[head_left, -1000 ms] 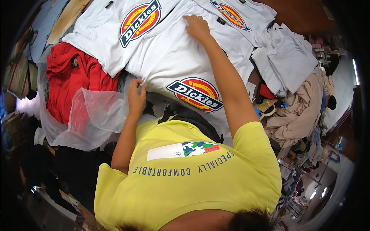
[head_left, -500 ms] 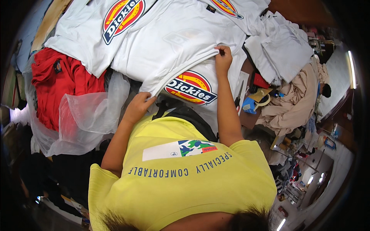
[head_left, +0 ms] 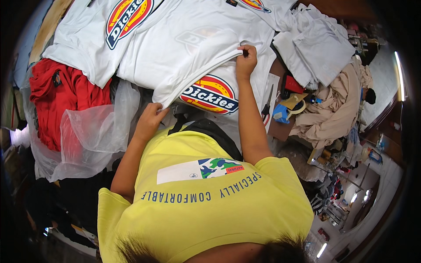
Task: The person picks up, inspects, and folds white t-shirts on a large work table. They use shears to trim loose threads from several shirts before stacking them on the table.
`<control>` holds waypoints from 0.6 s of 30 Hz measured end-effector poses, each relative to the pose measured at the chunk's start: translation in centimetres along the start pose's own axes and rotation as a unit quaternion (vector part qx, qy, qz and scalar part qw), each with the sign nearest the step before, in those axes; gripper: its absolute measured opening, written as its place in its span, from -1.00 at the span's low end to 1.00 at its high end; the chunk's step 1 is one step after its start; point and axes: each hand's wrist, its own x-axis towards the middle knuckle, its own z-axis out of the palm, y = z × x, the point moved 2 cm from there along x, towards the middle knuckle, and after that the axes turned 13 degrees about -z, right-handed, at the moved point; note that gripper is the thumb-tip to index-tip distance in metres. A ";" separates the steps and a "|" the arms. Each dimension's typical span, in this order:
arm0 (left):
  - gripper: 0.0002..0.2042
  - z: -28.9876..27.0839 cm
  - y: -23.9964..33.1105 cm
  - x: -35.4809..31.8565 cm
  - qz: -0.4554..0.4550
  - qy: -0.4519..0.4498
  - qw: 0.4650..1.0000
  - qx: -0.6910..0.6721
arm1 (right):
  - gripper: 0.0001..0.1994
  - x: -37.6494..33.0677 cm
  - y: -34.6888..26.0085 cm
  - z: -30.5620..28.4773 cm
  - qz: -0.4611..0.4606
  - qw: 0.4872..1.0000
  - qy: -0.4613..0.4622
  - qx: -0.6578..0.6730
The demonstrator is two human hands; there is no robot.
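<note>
Both of my hands grip the near hem of a white T-shirt [head_left: 171, 57] spread over a pile of white shirts. My left hand [head_left: 149, 119] pinches the hem's lower left corner, close to my waist. Farther out and to the right, my right hand [head_left: 246, 61] pinches the same edge between thumb and fingers. The hem runs slantwise between them, slightly raised. Below it shows another white shirt's printed logo [head_left: 211, 94], a red and yellow oval with a dark band. A fainter print shows through the upper shirt's cloth.
To the left a clear plastic bag [head_left: 87, 131] holds red garments [head_left: 70, 92]. Scissors [head_left: 268, 105], a tape roll [head_left: 298, 107] and a red box [head_left: 294, 86] lie right of my right arm. Folded white shirts [head_left: 313, 44] and beige cloth [head_left: 329, 105] are piled beyond.
My right hand has lifted the hem a little farther up and back, and more of the logo underneath shows. My left hand keeps its pinch. The whole view has shifted slightly.
</note>
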 end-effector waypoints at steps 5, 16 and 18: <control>-0.77 -0.2 0.0 0.0 0.007 0.018 1.000 0.020 | -0.79 -0.2 0.5 -0.1 -0.004 1.000 0.003 0.003; -0.83 -4.3 -2.6 2.2 -0.247 0.108 0.921 -0.281 | -0.87 7.3 -5.6 6.0 0.197 0.966 -0.134 0.103; -0.81 -7.0 -3.6 3.8 -0.268 0.159 0.858 -0.408 | -0.70 9.2 -6.1 8.3 0.083 0.948 -0.189 0.244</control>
